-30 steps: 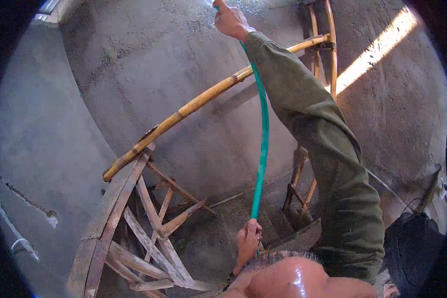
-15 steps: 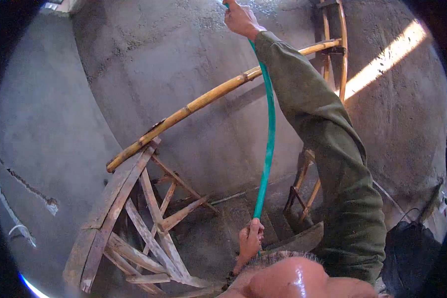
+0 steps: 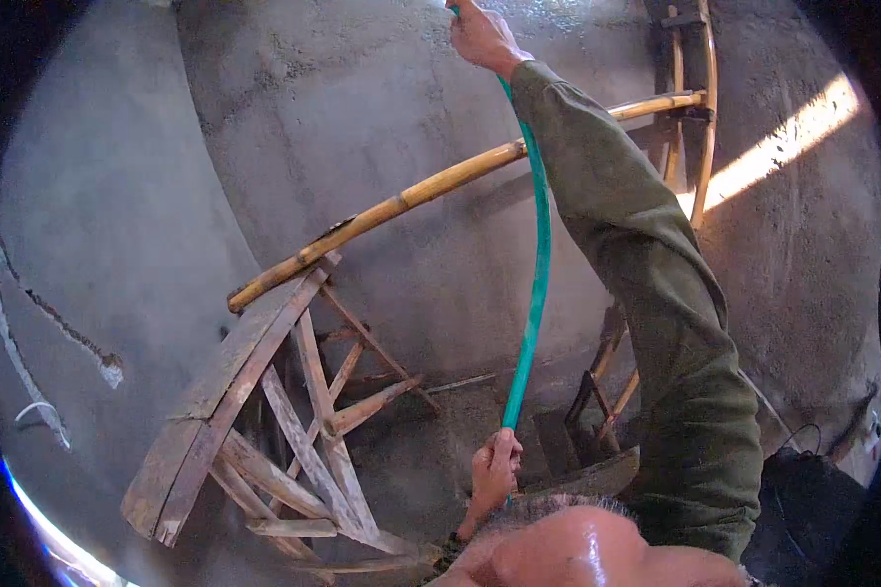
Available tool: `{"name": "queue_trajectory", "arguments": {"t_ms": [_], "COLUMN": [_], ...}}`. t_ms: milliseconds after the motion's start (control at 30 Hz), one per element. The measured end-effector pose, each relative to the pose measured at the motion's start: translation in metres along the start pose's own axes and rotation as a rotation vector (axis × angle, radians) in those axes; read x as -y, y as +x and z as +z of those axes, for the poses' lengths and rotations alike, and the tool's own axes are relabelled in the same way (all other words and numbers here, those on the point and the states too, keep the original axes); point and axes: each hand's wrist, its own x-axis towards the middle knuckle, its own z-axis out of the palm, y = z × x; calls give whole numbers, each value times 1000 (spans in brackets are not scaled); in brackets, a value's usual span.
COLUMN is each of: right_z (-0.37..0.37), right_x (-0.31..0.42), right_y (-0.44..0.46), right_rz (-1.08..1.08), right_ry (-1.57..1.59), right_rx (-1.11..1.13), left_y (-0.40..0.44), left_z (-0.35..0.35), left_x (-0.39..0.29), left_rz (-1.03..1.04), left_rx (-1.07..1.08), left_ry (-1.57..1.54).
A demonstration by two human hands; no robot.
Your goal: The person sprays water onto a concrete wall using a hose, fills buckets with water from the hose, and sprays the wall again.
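Note:
A green hose curves down between my two hands across the view. My right hand, on an outstretched arm in an olive sleeve, grips the hose near its upper end, close to the grey wall. The wall glistens wet beside that hand. Lower down, my left hand is wrapped round the hose near the bottom centre. The hose's upper tip is cut off by the frame edge, and its lower run disappears behind my head at the bottom.
A bamboo pole crosses in front of the wall, resting on a wooden trestle at left. It reaches a bamboo ladder-like frame at right. A black bag-like object is at lower right. Sunlight streaks the right wall.
The view has turned slightly, so the pole and the ladder-like frame appear further right. Both hands keep their hold on the hose, and the right hand appears slightly further right.

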Motion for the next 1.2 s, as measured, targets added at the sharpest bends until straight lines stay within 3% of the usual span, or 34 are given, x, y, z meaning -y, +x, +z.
{"name": "queue_trajectory", "arguments": {"t_ms": [700, 1200], "right_z": [71, 120], "right_x": [101, 157], "right_y": [0, 0], "right_rz": [-8, 0], "right_ry": [95, 154], "right_rx": [1, 15], "left_y": [-29, -53], "left_z": [-88, -131], "left_x": [-1, -22], "left_rz": [101, 47], "left_rx": [-57, -177], "left_ry": [-50, -8]}}
